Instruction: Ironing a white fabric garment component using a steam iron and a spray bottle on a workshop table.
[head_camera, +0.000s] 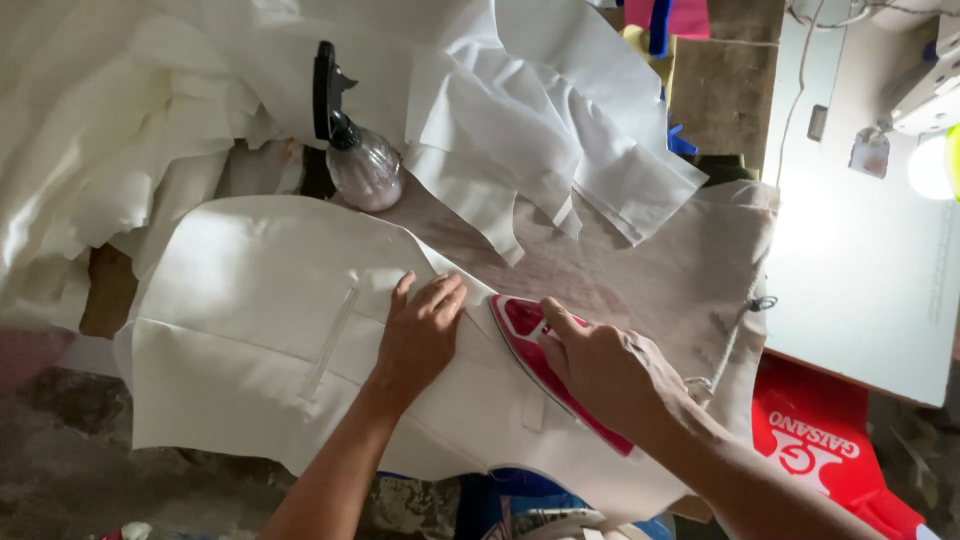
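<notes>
At frame centre, the left hand (422, 335) presses flat and open on the cream fabric panel (260, 330), just left of the pink iron (522, 328) gripped by the right hand (600, 370), its tip pointing upper left.

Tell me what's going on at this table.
A person is ironing. The right hand grips a pink iron on a cream fabric piece, while the left hand presses the fabric flat just beside the iron's tip. A spray bottle stands behind, among more white fabric.
</notes>
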